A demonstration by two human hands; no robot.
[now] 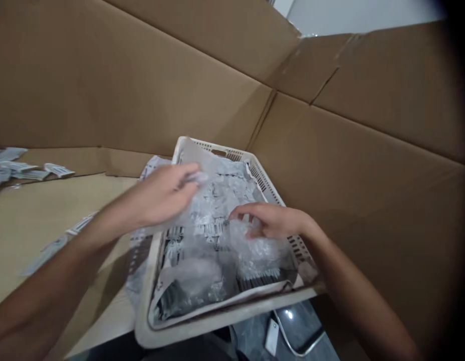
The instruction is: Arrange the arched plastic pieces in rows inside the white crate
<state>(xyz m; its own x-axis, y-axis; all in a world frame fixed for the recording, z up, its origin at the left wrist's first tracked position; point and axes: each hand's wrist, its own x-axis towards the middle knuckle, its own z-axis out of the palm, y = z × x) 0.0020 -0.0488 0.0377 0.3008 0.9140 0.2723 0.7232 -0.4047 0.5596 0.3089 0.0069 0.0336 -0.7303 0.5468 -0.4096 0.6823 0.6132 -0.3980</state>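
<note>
A white plastic basket stands in front of me, lined with a pale sheet. Rows of small grey and dark parts lie in it, partly covered by crumpled clear plastic film. Over the basket's left side is my left hand, blurred by motion, its thumb and fingers closed on a bit of translucent film. My right hand reaches in from the right, fingers curled around a bunched piece of clear film. What the parts are, I cannot make out under the film.
Tall cardboard walls enclose the back and right. On the pale work surface at left lie several flat grey-white packets. Below the basket are a metal-framed stool and a small white tag.
</note>
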